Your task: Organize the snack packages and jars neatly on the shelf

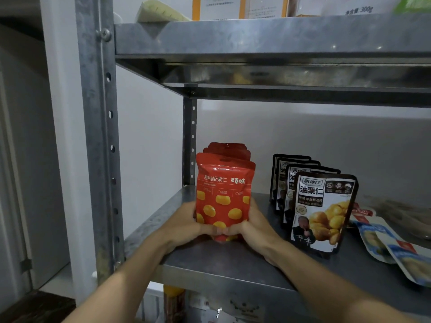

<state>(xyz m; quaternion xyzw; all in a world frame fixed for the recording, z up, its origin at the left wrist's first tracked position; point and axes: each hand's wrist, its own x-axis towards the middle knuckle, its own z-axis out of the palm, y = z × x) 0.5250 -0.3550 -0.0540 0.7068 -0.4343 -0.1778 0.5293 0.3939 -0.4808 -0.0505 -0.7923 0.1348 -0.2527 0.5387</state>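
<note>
Grips red pouch stack point(224, 194) at base with left hand point(186, 226) and right hand point(256, 227) | stands upright at left of shelf point(233, 264) | appears done: black pouches point(324, 206) in upright row just right | remains: blue-white packets point(384, 245) lying flat, far right

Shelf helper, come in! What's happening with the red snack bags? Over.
Left hand and right hand both gripping the red bags, upright on the shelf. Black bags in a row alongside, apart. Blue packets lying loose far right, not blocking.
</note>
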